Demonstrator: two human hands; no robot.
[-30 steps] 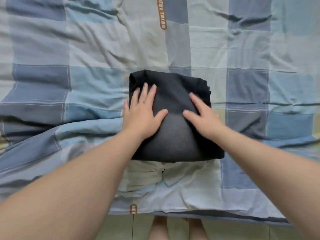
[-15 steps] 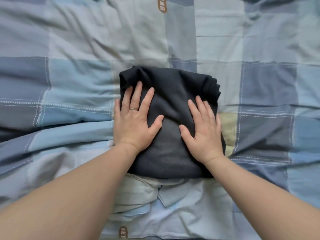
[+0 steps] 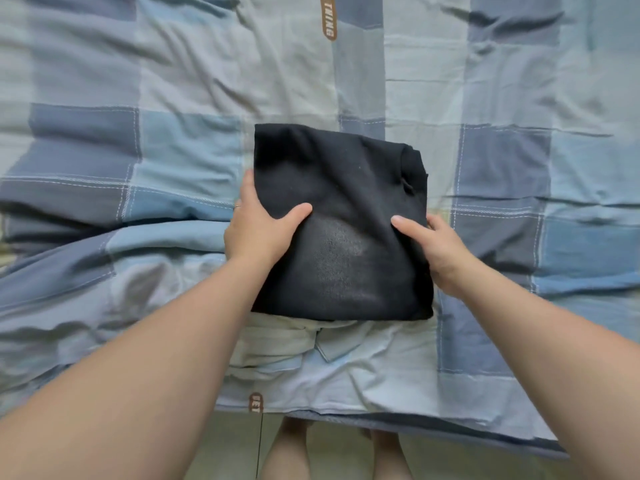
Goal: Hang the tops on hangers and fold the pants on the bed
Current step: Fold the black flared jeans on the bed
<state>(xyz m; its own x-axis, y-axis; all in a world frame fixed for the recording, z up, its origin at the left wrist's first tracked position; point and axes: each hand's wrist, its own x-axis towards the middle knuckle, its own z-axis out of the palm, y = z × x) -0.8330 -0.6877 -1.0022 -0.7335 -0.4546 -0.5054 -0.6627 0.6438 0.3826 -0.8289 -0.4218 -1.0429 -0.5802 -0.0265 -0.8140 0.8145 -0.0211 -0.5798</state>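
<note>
Plaid bedspread [image 3: 173, 150]; folded black pants [image 3: 339, 237] in grip of left hand [image 3: 258, 233], right hand [image 3: 440, 251], fingers mostly hidden.

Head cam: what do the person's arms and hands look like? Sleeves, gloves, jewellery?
No gloves on the left hand or the right hand. The left forearm and right forearm show no sleeve down to the frame edge. No watch or wristband shows. A thin ring peeks out on a left-hand finger; it is too small to tell more.
</note>
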